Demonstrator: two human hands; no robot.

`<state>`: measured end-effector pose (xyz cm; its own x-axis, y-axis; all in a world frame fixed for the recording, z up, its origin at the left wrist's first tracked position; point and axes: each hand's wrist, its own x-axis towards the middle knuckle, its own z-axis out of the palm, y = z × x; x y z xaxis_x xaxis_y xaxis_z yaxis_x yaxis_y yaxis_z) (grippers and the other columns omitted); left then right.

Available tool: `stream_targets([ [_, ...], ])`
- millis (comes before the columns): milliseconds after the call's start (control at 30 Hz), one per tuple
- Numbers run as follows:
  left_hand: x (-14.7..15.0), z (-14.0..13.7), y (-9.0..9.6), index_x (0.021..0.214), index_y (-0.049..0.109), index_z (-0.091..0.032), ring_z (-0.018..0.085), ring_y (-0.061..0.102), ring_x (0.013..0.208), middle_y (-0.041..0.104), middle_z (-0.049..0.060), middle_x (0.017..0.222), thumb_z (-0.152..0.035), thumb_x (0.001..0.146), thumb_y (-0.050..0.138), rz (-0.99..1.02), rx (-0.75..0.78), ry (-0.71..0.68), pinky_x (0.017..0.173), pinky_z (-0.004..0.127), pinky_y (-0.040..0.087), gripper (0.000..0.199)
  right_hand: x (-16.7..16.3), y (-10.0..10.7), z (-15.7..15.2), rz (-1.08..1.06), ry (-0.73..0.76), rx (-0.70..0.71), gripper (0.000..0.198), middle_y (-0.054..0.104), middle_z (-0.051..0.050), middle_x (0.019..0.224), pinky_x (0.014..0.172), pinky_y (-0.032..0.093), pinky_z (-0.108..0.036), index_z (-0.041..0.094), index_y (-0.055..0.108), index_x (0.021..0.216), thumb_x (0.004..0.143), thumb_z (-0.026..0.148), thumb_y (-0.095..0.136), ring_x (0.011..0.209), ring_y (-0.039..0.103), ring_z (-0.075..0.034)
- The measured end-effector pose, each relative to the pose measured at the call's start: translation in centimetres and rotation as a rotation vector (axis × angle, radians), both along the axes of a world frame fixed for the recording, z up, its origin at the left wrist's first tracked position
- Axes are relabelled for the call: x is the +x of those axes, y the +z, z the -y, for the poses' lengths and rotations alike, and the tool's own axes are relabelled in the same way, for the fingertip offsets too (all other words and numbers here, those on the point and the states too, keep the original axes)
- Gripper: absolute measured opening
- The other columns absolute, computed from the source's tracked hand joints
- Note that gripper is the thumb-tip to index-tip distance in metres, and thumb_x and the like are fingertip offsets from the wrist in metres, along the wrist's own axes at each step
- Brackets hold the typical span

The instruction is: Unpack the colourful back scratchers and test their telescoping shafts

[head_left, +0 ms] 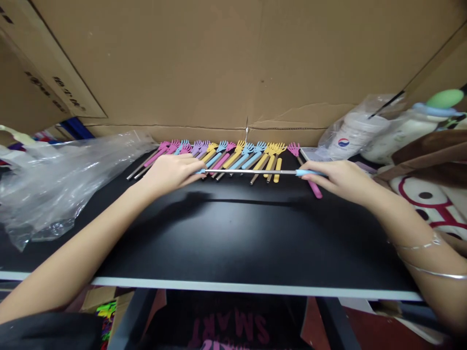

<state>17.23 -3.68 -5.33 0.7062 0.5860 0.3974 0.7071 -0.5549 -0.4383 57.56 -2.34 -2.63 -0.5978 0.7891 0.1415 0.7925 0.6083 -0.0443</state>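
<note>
A blue telescopic back scratcher [251, 171] is stretched level above the black table, its thin metal rod drawn out between my two hands. My left hand [174, 171] pinches its blue end at the left. At the other end, my right hand [337, 179] is closed round the blue part. Behind the rod lies a row of back scratchers [233, 158] in pink, purple, blue and yellow, with their claw heads toward the cardboard. A separate pink back scratcher [314, 188] lies under my right hand, partly covered by it.
A clear plastic bag [73, 175] lies at the left of the black table [233, 243]. At the right stand a white cup [355, 133] in plastic and a bottle [408, 129] with a green top. Cardboard [226, 63] walls off the back. Below, a box [122, 311] holds small colourful items.
</note>
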Motion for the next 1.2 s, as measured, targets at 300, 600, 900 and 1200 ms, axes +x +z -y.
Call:
stream_targets([
  [300,1.8,0.9,-2.1,0.086,0.063,-0.018,0.014,0.062,0.072,0.069,0.003,0.078,-0.036,0.099,0.034,0.086,-0.043,-0.059,0.054,0.023,0.035,0.036,-1.6,-3.1,0.4,0.07,0.09,0.344,0.045,0.071,-0.005,0.078,0.054,0.035,-0.027,0.021,0.062,0.091,0.098,0.048,0.025,0.062,0.063,-0.017],
  [600,7.5,4.2,-2.9,0.089,0.061,-0.02,0.012,0.06,0.062,0.064,-0.002,0.068,-0.033,0.098,0.041,0.115,-0.076,-0.193,0.051,0.023,0.034,0.026,-7.9,-4.5,5.4,0.059,0.233,0.43,0.033,0.07,-0.001,0.073,0.046,0.026,-0.025,0.019,0.063,0.093,0.099,0.036,0.035,0.06,0.064,-0.012],
  [900,1.8,0.9,-0.9,0.093,0.064,-0.02,0.015,0.064,0.078,0.07,0.003,0.084,-0.041,0.098,0.036,0.091,-0.191,-0.046,0.058,0.022,0.038,0.036,-1.4,-1.6,0.5,0.044,0.106,0.131,0.045,0.066,-0.001,0.062,0.053,0.037,-0.025,0.022,0.063,0.095,0.097,0.051,0.029,0.057,0.062,-0.016],
  [1200,1.0,1.0,-0.6,0.097,0.066,-0.022,0.016,0.065,0.083,0.071,0.002,0.091,-0.047,0.099,0.03,0.151,-0.325,0.012,0.064,0.022,0.041,0.044,-0.9,-2.9,-0.3,0.03,0.11,0.123,0.039,0.069,-0.003,0.073,0.057,0.039,-0.026,0.022,0.061,0.093,0.097,0.046,0.031,0.063,0.064,-0.017],
])
